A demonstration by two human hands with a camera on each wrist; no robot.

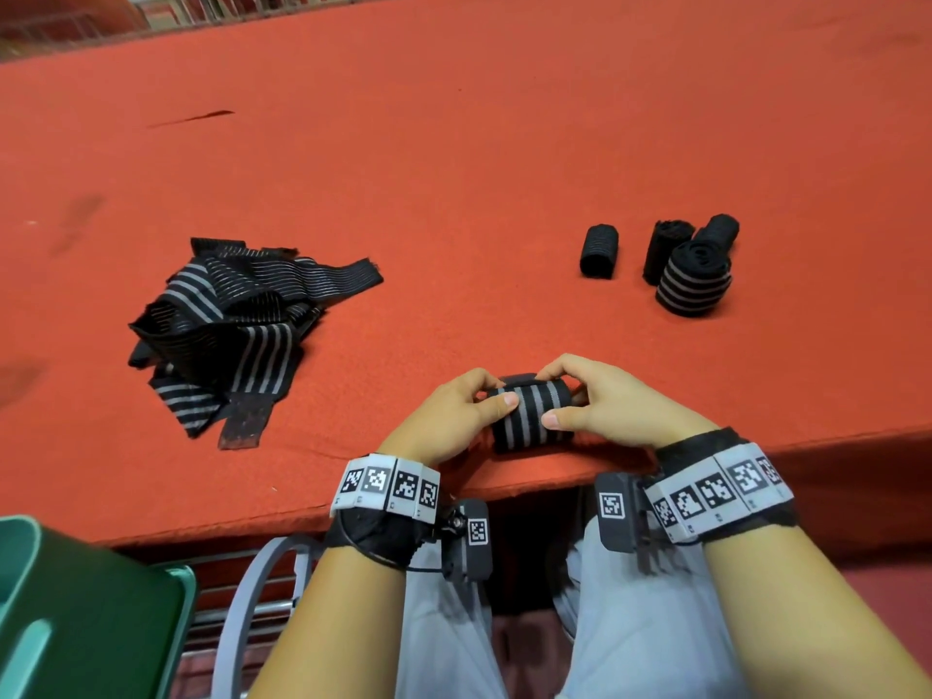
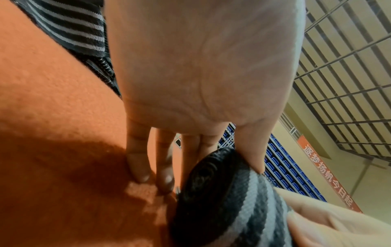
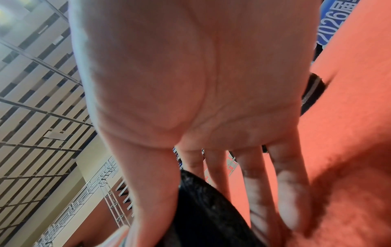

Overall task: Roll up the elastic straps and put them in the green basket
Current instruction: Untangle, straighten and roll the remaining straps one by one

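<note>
Head view: black, grey-striped strap roll [image 1: 532,413] pinched between both hands [image 1: 524,411].

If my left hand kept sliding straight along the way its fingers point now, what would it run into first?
Nothing close. The left hand, holding the striped roll, points up and right across bare red felt; the small black roll looks nearest that line, though depth is unclear.

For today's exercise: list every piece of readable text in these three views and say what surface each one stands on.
"逐梦扬帆今日起": white characters on the orange-red banner along the far wall, left wrist view; the last characters are less sure, and it runs on out of frame.
"2026届": white on the blue banner, right wrist view; the rest is cut off.
The wrist bands carry square black-and-white code markers only, no words.
</note>
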